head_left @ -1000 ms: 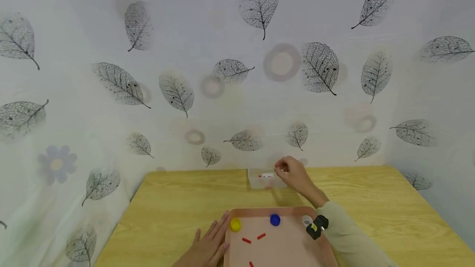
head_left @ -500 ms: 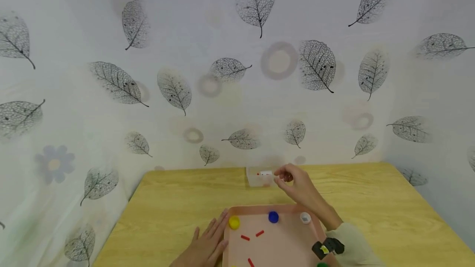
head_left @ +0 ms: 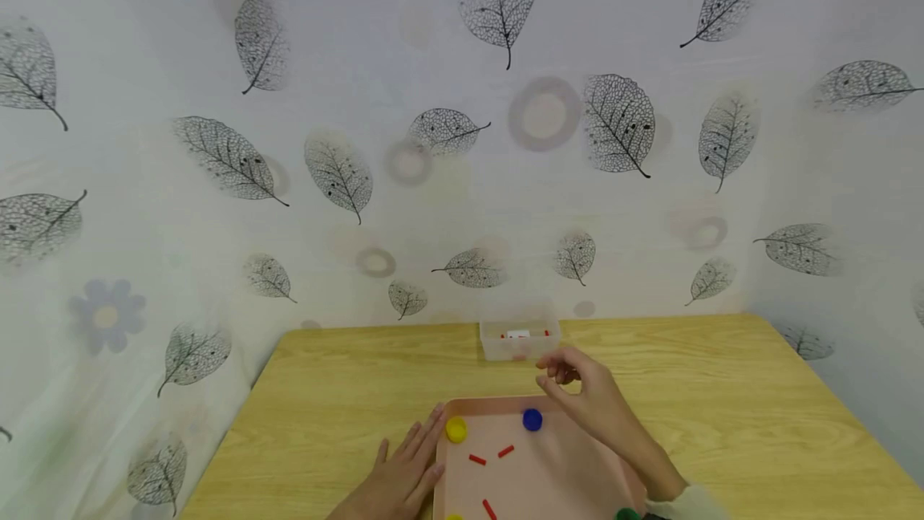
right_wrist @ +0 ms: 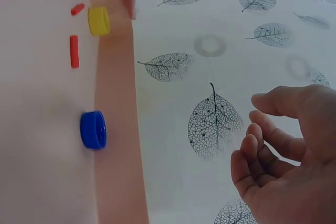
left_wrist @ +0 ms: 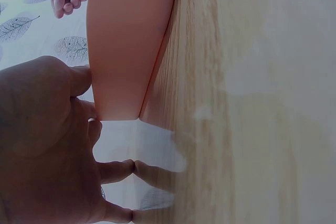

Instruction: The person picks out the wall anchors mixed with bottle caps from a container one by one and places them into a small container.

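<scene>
My left hand (head_left: pixel 399 475) lies with straight fingers along the left wall of a pink tray (head_left: pixel 537 476); in the left wrist view its thumb and fingers touch the tray's outer side. My right hand (head_left: pixel 588 396) hovers over the tray's far right part, thumb and index finger apart, fingers loosely bent, nothing between them. Inside the tray are a yellow bottle cap (head_left: pixel 456 429), a blue bottle cap (head_left: pixel 532 420) and several red sticks (head_left: pixel 506 451). A green cap (head_left: pixel 626 513) shows at the bottom edge. The right forearm covers the tray's far right corner.
A clear plastic box (head_left: pixel 519 347) stands at the back of the wooden table (head_left: pixel 346 383), holding small red pieces and a white piece. A leaf-patterned curtain (head_left: pixel 433 207) hangs right behind the table.
My right hand has drawn back from the clear box toward the tray and its fingers have spread. The white cap is now covered by that arm. My left hand stays at the tray wall.
</scene>
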Motion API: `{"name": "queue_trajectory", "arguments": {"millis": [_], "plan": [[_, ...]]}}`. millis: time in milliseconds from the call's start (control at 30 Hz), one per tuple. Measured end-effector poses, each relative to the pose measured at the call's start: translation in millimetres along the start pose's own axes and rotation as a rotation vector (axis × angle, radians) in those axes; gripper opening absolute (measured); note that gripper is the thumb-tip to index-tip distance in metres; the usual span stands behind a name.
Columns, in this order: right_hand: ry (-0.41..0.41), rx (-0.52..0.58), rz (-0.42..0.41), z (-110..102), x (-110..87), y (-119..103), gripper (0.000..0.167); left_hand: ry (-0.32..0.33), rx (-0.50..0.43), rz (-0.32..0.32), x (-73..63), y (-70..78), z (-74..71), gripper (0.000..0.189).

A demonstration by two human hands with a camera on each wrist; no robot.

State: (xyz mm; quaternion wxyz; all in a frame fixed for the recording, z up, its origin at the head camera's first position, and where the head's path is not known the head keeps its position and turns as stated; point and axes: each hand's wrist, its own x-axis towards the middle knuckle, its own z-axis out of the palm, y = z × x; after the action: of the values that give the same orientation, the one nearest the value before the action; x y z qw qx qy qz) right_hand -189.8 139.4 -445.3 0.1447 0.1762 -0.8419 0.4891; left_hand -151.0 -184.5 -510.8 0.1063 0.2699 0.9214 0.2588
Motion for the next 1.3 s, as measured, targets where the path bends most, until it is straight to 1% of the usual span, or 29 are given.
{"name": "queue_trajectory", "arguments": {"millis": [167, 233, 300, 367, 533, 733, 867, 967, 1067, 1200, 1300], "plan": [[-0.026, 0.096, 0.118, 8, -13.5, -6, 0.012, -0.005, -0.009, 0.001, 0.1, 0.9, -1.0, 0.062], [-0.036, 0.106, 0.155, 12, -18.4, -8, 0.012, -0.008, -0.01, -0.001, 0.2, 1.1, -1.4, 0.062], [-0.048, 0.113, 0.171, 17, -21.6, -9, 0.012, -0.007, -0.01, -0.001, 0.1, 1.4, -1.8, 0.062], [-0.063, 0.129, 0.171, 22, -23.3, -9, 0.012, -0.006, -0.009, -0.003, 0.0, 1.6, -2.5, 0.062], [-0.127, 0.224, 0.152, 35, -26.9, 0, 0.015, 0.0, -0.008, -0.003, -0.4, 1.0, -2.4, 0.062], [-0.185, 0.233, 0.145, 49, -32.0, 15, 0.014, 0.011, 0.004, -0.002, 0.1, -0.3, -0.6, 0.062], [-0.208, 0.232, 0.154, 53, -33.7, 20, 0.013, 0.01, -0.004, -0.004, 0.2, 0.4, -1.5, 0.062], [-0.23, 0.222, 0.155, 52, -34.6, 23, 0.012, 0.005, -0.006, -0.004, 0.2, 0.8, -2.3, 0.062], [-0.264, 0.206, 0.133, 53, -36.2, 26, 0.01, -0.002, -0.012, -0.006, 0.0, 1.9, -3.1, 0.062], [-0.289, 0.165, 0.081, 55, -39.5, 31, 0.008, -0.007, -0.014, -0.004, 0.4, 1.9, -2.0, 0.062], [-0.289, 0.1, 0.027, 58, -41.3, 34, 0.006, -0.005, -0.012, 0.002, 0.8, 1.3, -0.8, 0.062]]}}
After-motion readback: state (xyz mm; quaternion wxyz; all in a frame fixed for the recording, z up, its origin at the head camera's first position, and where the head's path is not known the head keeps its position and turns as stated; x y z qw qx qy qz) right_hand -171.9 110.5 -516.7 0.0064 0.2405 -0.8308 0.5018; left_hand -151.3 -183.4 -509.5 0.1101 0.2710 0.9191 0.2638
